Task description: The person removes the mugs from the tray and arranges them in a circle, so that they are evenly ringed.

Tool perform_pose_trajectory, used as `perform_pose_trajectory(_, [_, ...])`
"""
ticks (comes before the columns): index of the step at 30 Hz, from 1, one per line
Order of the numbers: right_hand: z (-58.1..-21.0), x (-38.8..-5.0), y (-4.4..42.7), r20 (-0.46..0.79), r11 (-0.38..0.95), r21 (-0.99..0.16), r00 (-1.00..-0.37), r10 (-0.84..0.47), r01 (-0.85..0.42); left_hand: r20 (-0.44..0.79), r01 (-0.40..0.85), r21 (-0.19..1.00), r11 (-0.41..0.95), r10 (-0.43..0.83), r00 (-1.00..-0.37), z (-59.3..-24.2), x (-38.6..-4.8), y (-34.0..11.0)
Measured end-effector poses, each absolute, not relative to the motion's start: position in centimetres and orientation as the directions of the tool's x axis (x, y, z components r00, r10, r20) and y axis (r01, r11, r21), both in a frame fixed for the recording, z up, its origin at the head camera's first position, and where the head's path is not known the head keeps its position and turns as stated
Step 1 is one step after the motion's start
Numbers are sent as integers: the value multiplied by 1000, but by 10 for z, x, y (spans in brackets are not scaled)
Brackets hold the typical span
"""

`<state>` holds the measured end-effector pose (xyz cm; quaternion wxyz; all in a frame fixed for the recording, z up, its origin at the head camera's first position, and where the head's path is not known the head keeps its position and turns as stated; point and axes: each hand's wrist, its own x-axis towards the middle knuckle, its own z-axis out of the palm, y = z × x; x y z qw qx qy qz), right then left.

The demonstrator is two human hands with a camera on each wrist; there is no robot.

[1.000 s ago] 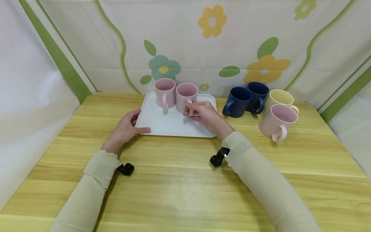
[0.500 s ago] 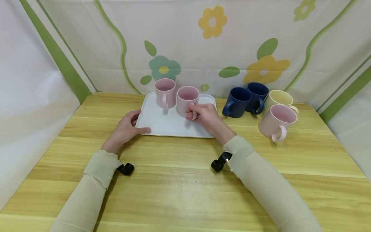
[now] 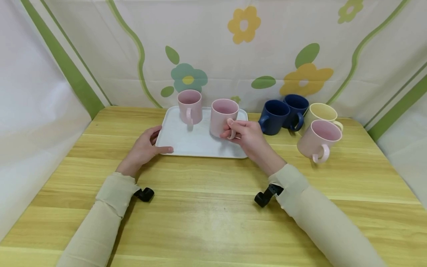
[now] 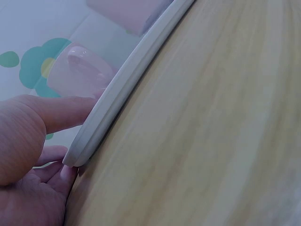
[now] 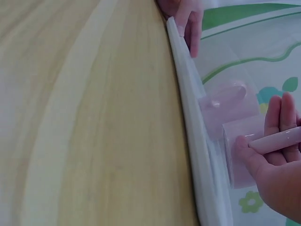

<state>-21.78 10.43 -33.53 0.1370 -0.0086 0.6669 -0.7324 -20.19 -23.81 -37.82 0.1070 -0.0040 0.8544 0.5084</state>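
Observation:
The left hand (image 3: pixel 142 148) grips the left end of the white tray (image 3: pixel 186 146), its thumb over the rim and fingers at the outer side; the left wrist view shows the thumb on the tray edge (image 4: pixel 113 101). My right hand (image 3: pixel 248 139) pinches the handle of a pink mug (image 3: pixel 220 118), held upright over the tray's right part. In the right wrist view, thumb and fingers of this hand (image 5: pixel 277 165) are round the handle (image 5: pixel 277 140). Another pink mug (image 3: pixel 191 107) stands upright on the tray's back left, apart from the held one.
Right of the tray stand two dark blue mugs (image 3: pixel 274 118) (image 3: pixel 295 107), one behind the other. Beside them are a yellow mug (image 3: pixel 321 112) and a third pink mug (image 3: pixel 315 139), in front of it. A flowered curtain (image 3: pixel 220 48) hangs behind the table (image 3: pixel 200 222).
The right hand has moved the pink mug rightward and slightly nearer, away from the other mug on the tray. The left hand and tray have stayed in place.

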Motion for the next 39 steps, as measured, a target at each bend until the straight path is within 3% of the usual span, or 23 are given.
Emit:
perform_pose_trajectory(7, [-321,-200,118,-154,-102,-979,-967,-203,178,-183,-108,867,487,108,-977,-378,-202,-239])
perform_pose_trajectory(20, [-316,-159,159,12,-141,-990,-965,-261,25,-184,-110,871,479,112,-976,-379,-202,-239])
perform_pose_trajectory(31, [-324,-130,201,109,-153,-986,-942,-316,-63,-180,-108,871,479,107,-978,-375,-201,-238])
perform_pose_trajectory(39, [-337,-123,228,106,-159,-986,-947,-304,-59,-175,-101,868,486,110,-978,-374,-199,-237])
